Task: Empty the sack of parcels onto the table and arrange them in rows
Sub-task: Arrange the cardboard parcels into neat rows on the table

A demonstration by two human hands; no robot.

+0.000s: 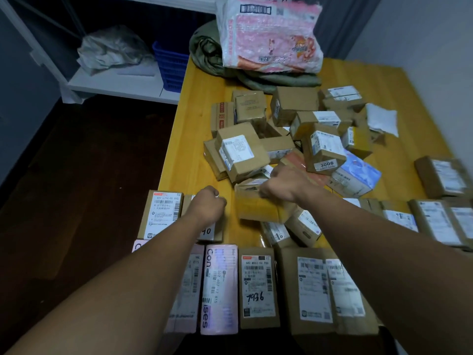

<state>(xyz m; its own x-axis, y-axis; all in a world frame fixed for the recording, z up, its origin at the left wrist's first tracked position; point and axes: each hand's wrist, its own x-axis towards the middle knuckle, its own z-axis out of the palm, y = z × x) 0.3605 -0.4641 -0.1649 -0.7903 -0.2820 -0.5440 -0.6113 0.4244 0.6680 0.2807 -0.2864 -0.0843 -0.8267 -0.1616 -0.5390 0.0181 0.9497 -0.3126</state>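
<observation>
While the heap (294, 134) waits mid-table, I'm filling a second row behind the first.
My right hand (284, 185) clasps a blurred taped brown parcel (256, 208) at the heap's near side, bound, I judge, for the bare gap beside the parcel marked 40 (210, 233). My left hand (207, 206) sits on that one, fingers curled over its far end. I cannot tell whether they grip it; they are probably steadying it. The near row (258, 288) lies labels-up along the table (197, 103) edge. The slumped sack (212, 57) lies at the far end, and free wood runs down the left side.
</observation>
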